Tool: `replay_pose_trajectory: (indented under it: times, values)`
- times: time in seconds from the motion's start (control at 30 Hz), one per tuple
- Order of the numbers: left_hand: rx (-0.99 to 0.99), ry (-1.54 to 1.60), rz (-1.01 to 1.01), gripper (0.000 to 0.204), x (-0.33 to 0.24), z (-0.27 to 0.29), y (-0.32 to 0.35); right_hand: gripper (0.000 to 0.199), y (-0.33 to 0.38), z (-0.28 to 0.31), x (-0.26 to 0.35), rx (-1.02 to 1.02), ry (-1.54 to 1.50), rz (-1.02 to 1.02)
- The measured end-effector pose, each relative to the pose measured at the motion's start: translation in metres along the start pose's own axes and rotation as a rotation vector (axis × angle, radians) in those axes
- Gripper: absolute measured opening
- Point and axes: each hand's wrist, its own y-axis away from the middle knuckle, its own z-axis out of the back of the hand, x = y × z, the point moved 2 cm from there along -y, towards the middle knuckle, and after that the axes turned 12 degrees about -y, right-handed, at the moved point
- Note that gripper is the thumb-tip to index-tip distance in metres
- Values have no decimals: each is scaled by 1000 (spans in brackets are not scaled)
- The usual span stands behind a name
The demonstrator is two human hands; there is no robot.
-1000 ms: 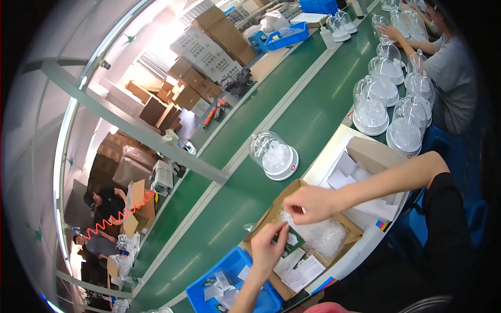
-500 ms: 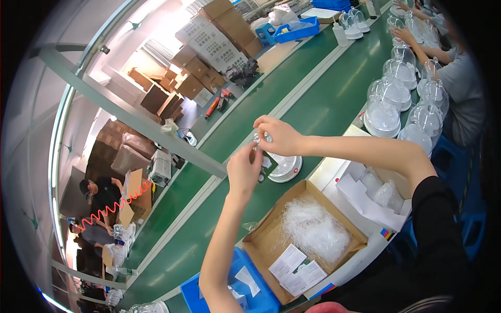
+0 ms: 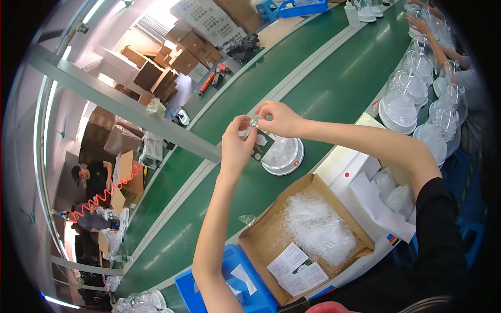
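Note:
A clear dome on a round white base [image 3: 284, 156] stands on the green bench in front of me. My left hand [image 3: 237, 143] and my right hand [image 3: 279, 119] meet at its clear knob [image 3: 254, 123], fingers closed in pinches. A dark green tag [image 3: 263, 145] hangs beside the knob, close to my left thumb. Whatever thin piece my fingertips pinch is too small to tell. Nearer to me, a cardboard tray [image 3: 261, 261] holds a heap of thin clear plastic strands [image 3: 318, 224] and printed white-and-green cards [image 3: 297, 271].
A blue bin [image 3: 185, 284] with paper pieces lies under my left forearm. An open white box [image 3: 360, 195] holds clear wrapped pieces. Several domes [image 3: 399, 107] line the right side, where a co-worker's hands [image 3: 420, 26] work. A metal post [image 3: 125, 107] crosses at left.
The view has shifted slightly, so the bench and domes sit differently. My fingers have moved a little around the knob, and more of the tag and dome shows.

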Motion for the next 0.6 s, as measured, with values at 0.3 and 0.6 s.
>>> replay_pose_trajectory:
  times: [0.3,0.6]
  values:
    - [45,103,42,32,17,-1,8,31,-6,-2,-6,156,26,-56]
    - [-8,152,50,33,19,2,18,28,-11,-15,-1,180,61,-34]
